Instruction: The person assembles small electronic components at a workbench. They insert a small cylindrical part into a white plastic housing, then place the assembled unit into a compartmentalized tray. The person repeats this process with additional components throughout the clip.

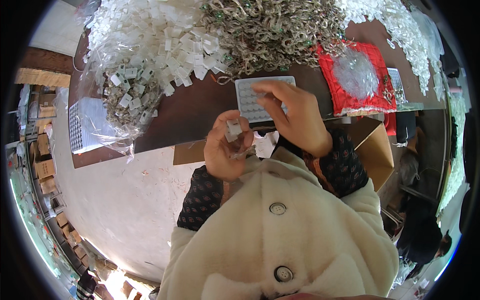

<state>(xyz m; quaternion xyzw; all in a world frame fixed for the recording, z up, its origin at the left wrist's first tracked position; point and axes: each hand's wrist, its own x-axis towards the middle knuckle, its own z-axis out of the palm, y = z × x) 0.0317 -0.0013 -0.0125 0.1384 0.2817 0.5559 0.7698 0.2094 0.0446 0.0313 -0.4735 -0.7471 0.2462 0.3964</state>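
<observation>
My left hand [225,150] is closed around a small white plastic card [233,128], which stands up between the thumb and fingers just in front of the table edge. Something thin and clear hangs below the card in that palm, too small to make out. Over the right part of a pale grey tray [246,114] with rows of round pockets, my right hand [299,114] reaches leftward. Its index finger and thumb are apart and slightly blurred, with nothing visible between them. What the tray pockets hold cannot be told.
On the brown table [200,107] lie a heap of white cards [170,45], a pile of tangled brownish bands [270,40] and a clear bag [127,100] of carded pieces. Clear rings [356,74] rest on a red cloth [330,82]. A cardboard box [372,150] stands below at right.
</observation>
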